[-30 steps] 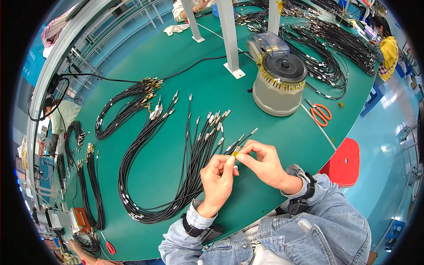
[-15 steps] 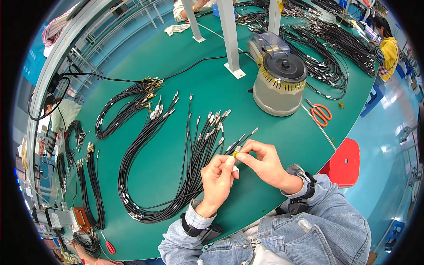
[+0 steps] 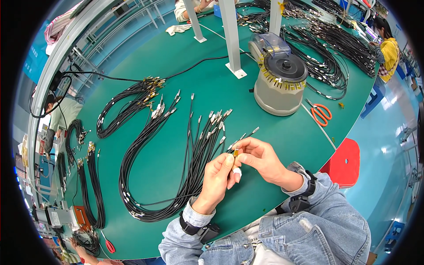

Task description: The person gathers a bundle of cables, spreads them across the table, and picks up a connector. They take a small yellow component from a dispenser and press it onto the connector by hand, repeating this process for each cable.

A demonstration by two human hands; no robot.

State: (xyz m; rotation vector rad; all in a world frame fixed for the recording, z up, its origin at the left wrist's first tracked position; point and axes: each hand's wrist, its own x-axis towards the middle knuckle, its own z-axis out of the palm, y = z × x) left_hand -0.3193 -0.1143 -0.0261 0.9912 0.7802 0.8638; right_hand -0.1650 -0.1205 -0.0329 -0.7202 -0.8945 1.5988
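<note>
Head view: just right of centre, I see the bare left hand (image 3: pixel 216 177) and bare right hand (image 3: pixel 263 163) pinched closed on one small yellow-banded silver connector (image 3: pixel 236 152), probably to steady it.

Two grips (image 3: pixel 216 176) (image 3: pixel 263 162), one tape dispenser (image 3: pixel 278 92), one red stool (image 3: pixel 346 170), two black wrist straps (image 3: pixel 187 226) (image 3: pixel 311 185)

Cables (image 3: pixel 126 176) — smooth plastic, jacket (image 3: pixel 309 243) — matt denim
</note>
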